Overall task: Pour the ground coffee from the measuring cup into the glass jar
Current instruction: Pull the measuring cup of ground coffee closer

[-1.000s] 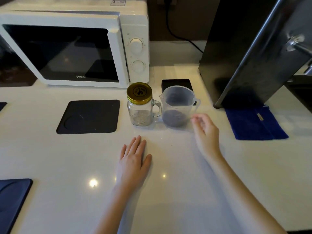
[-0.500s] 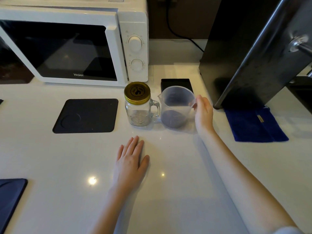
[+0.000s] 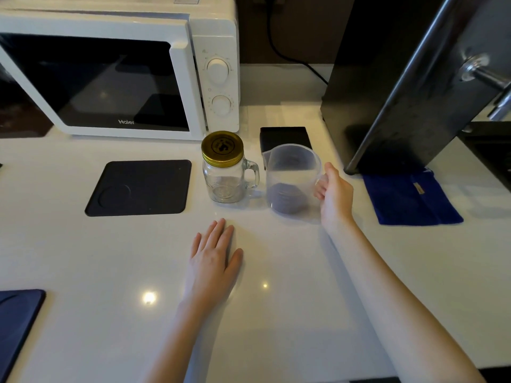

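Note:
A clear plastic measuring cup (image 3: 290, 172) stands upright on the white counter (image 3: 276, 313), with dark ground coffee (image 3: 287, 196) in its bottom. My right hand (image 3: 334, 193) is wrapped around the cup's handle on its right side. Just left of the cup stands a glass jar (image 3: 225, 181) with a side handle; a gold screw lid (image 3: 222, 147) is on top of it. My left hand (image 3: 213, 261) lies flat on the counter in front of the jar, fingers apart, holding nothing.
A white microwave (image 3: 119, 67) stands behind the jar. A black mat (image 3: 139, 187) lies to the jar's left, a small black block (image 3: 286, 136) behind the cup. A dark appliance (image 3: 387, 78) and a folded blue cloth (image 3: 409, 199) are at the right.
My right hand moved from the counter in front of the cup up to its right side and closed around the handle. The left hand stayed flat on the counter.

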The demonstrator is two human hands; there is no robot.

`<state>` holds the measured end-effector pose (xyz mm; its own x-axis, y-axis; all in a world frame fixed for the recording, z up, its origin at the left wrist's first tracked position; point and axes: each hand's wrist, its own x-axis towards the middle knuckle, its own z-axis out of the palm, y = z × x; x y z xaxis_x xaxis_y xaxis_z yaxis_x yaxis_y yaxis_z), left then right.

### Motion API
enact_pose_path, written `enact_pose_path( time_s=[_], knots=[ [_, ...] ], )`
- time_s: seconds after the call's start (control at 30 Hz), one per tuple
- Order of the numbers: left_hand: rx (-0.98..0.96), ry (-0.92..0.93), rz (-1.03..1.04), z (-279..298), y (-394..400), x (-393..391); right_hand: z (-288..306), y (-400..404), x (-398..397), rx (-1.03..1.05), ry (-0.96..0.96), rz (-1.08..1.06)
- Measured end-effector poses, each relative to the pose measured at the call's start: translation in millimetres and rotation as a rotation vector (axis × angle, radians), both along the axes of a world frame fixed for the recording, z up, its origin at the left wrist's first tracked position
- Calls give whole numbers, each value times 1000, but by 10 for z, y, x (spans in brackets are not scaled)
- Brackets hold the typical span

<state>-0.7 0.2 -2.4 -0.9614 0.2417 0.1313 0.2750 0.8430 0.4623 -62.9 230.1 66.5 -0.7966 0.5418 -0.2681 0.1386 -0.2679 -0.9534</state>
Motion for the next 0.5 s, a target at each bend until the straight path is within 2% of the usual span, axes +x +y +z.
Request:
enact_pose_path(
  time_s=[0.2, 0.4, 0.5],
  knots=[
    [4, 2, 6, 5, 7, 2, -10, -28, 389, -36, -4, 68],
    [-10, -2, 1, -17, -3, -1, -155, -125, 768, -93, -26, 14],
    [-16, -7, -5, -27, -8, -4, -153, -173, 929, -56, -5, 31]
  ],
)
